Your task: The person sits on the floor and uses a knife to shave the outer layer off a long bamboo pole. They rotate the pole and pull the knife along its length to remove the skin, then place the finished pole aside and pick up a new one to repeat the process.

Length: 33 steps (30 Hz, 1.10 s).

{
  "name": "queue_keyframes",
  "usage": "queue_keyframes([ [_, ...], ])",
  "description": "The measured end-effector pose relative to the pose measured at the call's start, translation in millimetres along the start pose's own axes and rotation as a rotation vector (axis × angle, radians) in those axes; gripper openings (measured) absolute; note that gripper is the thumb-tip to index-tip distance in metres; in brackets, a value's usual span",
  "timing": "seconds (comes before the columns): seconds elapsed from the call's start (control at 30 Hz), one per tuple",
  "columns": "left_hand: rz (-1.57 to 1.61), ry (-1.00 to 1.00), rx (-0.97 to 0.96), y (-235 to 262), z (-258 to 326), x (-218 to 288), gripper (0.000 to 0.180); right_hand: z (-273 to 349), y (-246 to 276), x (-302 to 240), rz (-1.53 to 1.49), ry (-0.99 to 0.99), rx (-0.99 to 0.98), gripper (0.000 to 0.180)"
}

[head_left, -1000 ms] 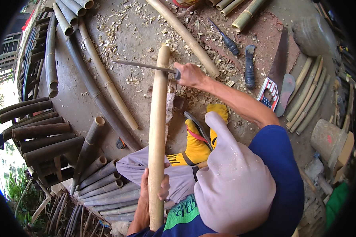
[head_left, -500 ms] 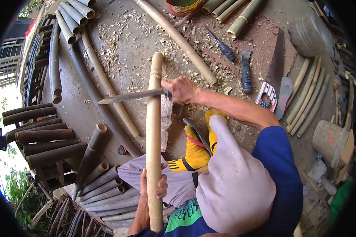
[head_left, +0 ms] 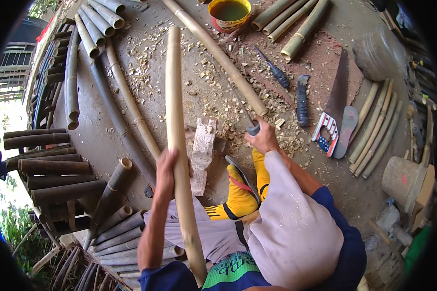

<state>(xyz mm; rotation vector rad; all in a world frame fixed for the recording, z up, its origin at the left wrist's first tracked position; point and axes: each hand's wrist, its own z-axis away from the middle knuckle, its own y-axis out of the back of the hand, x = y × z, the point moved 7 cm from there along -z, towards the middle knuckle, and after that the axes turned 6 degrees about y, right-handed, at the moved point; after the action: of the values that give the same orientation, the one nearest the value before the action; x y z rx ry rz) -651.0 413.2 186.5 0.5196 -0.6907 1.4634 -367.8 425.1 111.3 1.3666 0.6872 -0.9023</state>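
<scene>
Head view shows a pale bamboo pole [head_left: 175,97] held aslant above the floor, its near end by the person's trunk, its far end in the air, resting on nothing. The left hand [head_left: 166,167] is wrapped around it below the middle, fingertips showing past the right side. The right hand [head_left: 263,139] is closed around the dark handle of a knife [head_left: 252,128], blade pointing away and well apart from the pole.

The pole looks stiff and fairly light for its length, probably hollow like the cut tubes [head_left: 96,30] stacked nearby. Its smooth, round skin could roll or slip in a loose grasp, so a full wrap near the middle should balance it best, clear of the blade.

Below it, a rough wooden block [head_left: 202,150] sits on the floor, with scattered chips [head_left: 279,122] around and a saw [head_left: 336,92] to the right.
</scene>
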Motion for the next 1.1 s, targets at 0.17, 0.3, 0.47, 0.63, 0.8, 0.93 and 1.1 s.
queue_keyframes([
  [0.17, 0.027, -0.461, 0.035, -18.1, -92.5, 78.6, 0.059, 33.6, 41.9, 31.1, 0.007, -0.155, 0.126, 0.031],
  [0.3, 0.073, -0.485, 0.002, -59.1, -90.5, 82.3, 0.042, 54.8, 73.9, 41.5, -0.015, -0.241, 0.262, 0.033],
  [0.47, -0.311, -0.382, 0.2, -68.5, -68.8, 20.7, 0.053, 41.6, 132.3, 44.7, -0.041, -0.136, 0.52, 0.049],
  [0.63, -1.007, -0.413, 0.421, -38.9, -43.6, -68.7, 0.085, 0.6, 186.7, 109.5, 0.403, -0.093, 0.591, 0.06],
  [0.8, -0.96, -0.271, 0.372, -24.1, -17.3, -120.4, 0.104, -39.8, 201.1, 175.3, 0.505, -0.239, 0.518, 0.059],
  [0.93, -0.877, -0.24, 0.388, 0.4, -32.4, -148.1, 0.098, -44.9, 187.3, 175.6, 0.551, -0.246, 0.525, 0.056],
  [1.1, -0.648, -0.34, 0.403, 11.7, -24.2, -124.9, 0.079, 7.5, 185.4, 135.5, 0.624, -0.043, 0.596, 0.056],
])
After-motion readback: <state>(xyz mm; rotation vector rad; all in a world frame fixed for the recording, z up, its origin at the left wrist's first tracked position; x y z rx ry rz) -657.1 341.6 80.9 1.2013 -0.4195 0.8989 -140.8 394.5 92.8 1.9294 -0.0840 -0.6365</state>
